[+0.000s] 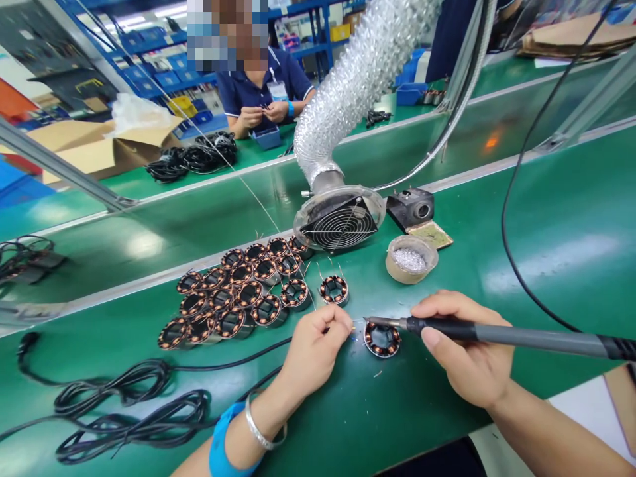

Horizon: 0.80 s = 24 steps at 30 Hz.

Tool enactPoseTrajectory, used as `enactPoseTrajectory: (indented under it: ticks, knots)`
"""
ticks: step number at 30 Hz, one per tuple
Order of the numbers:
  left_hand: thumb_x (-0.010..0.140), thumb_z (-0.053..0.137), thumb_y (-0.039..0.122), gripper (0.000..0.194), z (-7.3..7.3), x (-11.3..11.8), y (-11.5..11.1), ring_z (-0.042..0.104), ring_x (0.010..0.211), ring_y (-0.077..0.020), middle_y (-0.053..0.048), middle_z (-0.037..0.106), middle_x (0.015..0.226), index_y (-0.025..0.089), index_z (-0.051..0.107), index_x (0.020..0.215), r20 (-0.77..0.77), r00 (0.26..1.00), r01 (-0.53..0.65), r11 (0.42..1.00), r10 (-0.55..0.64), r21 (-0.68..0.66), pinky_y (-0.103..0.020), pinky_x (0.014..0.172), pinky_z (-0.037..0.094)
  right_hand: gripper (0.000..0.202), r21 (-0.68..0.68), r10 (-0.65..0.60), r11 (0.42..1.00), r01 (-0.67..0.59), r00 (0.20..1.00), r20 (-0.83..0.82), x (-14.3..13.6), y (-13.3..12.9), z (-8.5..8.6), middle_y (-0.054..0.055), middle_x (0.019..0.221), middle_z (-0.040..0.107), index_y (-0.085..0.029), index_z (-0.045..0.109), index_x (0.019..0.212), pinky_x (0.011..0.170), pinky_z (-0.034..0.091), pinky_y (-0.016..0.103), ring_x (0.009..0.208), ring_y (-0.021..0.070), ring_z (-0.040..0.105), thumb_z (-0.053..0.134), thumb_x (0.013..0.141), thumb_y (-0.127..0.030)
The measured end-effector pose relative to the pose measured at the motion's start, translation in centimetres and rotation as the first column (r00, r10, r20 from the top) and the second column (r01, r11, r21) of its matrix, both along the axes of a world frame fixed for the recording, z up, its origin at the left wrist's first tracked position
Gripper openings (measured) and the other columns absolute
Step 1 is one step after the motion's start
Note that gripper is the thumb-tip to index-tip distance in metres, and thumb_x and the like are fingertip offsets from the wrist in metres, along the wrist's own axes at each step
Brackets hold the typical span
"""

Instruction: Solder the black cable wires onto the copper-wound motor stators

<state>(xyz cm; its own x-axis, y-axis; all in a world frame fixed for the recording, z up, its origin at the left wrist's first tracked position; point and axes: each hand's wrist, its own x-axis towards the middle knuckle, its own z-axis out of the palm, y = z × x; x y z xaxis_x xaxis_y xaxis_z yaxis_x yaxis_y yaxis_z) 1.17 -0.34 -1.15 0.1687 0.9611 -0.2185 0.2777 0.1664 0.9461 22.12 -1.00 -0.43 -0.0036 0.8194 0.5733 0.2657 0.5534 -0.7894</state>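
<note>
My right hand grips a soldering iron like a pen, its tip pointing left over the rim of a motor stator with copper windings. Just left of that stator, my left hand is closed in a pinch on a thin solder wire, which runs down from the upper left. The wire's end shows near the iron's tip; whether they touch is too small to tell. Another stator stands behind my left fingers, its wire leads sticking up.
Several stators stand in rows at left. Coiled black cables lie in front of them. A fume extractor hangs low behind my hands, beside a solder bowl and an iron stand. Across the bench a person handles small parts.
</note>
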Motion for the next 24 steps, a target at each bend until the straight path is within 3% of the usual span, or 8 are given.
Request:
enactPoseTrajectory:
  ticks: [7, 13, 24]
  knots:
    - [0.081, 0.050, 0.031, 0.020, -0.1, 0.0, -0.1, 0.042, 0.061, -0.0123, 0.003, 0.050, 0.063, 0.017, 0.055, 0.067, -0.031, 0.999, 0.011, 1.000, -0.011, 0.016, -0.024, 0.058, 0.032, 0.014, -0.013, 0.005, 1.000, -0.005, 1.000, 0.001, -0.3, 0.0, 0.3, -0.003, 0.065, 0.062, -0.022, 0.065, 0.088, 0.046, 0.044, 0.022, 0.049, 0.0105, 0.054, 0.060, 0.077, -0.013]
    - [0.082, 0.050, 0.030, 0.020, 0.0, 0.1, -0.1, 0.039, 0.058, -0.0115, 0.004, 0.047, 0.061, 0.017, 0.055, 0.067, -0.051, 0.998, 0.022, 1.000, -0.021, 0.009, -0.023, 0.056, 0.030, 0.013, 0.049, 0.022, 0.999, -0.024, 0.998, 0.054, -0.6, -0.1, 0.8, -0.001, 0.069, 0.067, -0.020, 0.064, 0.087, 0.051, 0.048, 0.024, 0.055, 0.0120, 0.060, 0.058, 0.077, -0.014]
    - [0.083, 0.050, 0.030, 0.021, 0.2, 0.1, -0.2, 0.038, 0.058, -0.0118, 0.004, 0.046, 0.060, 0.017, 0.056, 0.067, -0.060, 0.998, 0.033, 0.999, -0.033, 0.010, -0.024, 0.055, 0.029, 0.024, 0.214, 0.102, 0.969, -0.126, 0.987, 0.120, -1.3, -0.8, 0.7, 0.000, 0.058, 0.056, -0.018, 0.064, 0.093, 0.044, 0.034, 0.027, 0.044, 0.0123, 0.045, 0.055, 0.072, -0.009]
